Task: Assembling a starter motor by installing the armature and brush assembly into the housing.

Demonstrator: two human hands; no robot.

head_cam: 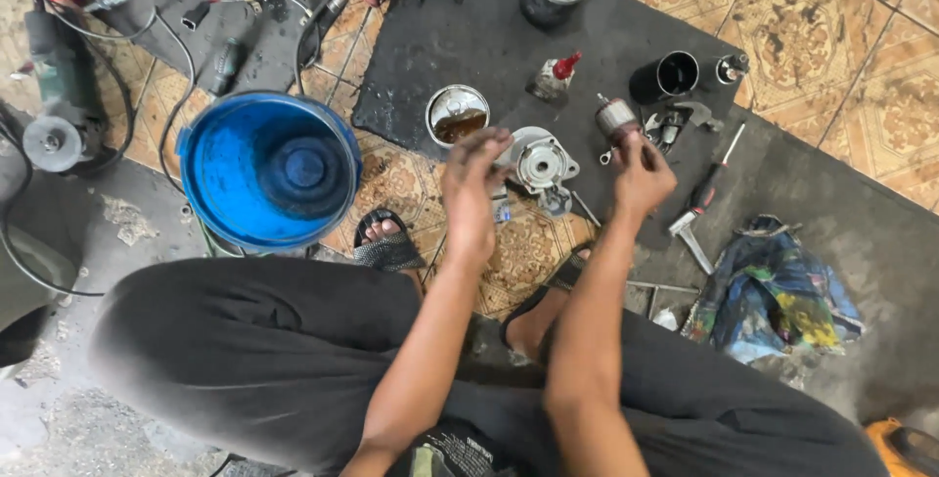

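Patterned floor tiles lay under a black mat. Near the mat's front edge, the left hand hovered with loose, curled fingers, holding nothing, over a grey metal housing. Right of the housing, the right hand gripped a small motor armature. Left of the housing stood a blue bucket; beyond it, bare mat stayed free.

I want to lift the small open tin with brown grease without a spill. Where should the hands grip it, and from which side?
Grip the grease tin by its round outer wall, fingers on opposite sides, coming straight down from above. It stands upright with its mouth open on the black mat, so a level lift probably keeps the grease inside. The left hand is nearest.
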